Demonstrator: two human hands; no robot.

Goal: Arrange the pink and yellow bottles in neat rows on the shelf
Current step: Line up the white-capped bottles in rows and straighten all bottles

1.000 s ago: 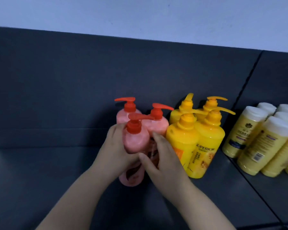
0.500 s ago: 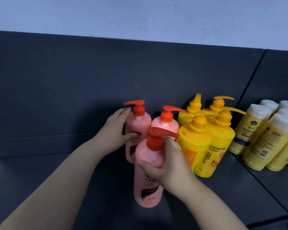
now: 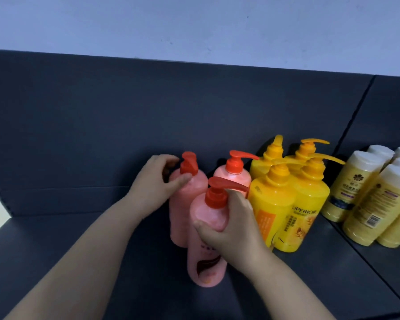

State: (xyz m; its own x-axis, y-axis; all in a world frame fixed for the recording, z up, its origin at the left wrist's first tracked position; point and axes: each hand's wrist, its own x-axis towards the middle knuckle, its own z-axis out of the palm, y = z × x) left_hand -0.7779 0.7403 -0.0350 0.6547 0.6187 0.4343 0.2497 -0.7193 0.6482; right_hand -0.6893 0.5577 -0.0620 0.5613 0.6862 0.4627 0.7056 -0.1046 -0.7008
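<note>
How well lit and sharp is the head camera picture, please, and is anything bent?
Head view: dim, bluish light; the left hand at the back pink bottle looks slightly smeared; the right hand has a sharper grip on the front pink bottle; the shelf has a bowed top edge, likely the wide lens.

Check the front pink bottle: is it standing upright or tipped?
Upright. The front pink bottle stands base-down on the shelf, red pump uppermost; the right hand grips its shoulder.

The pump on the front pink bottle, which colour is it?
The pump is red-orange; the head view shows it.
</note>
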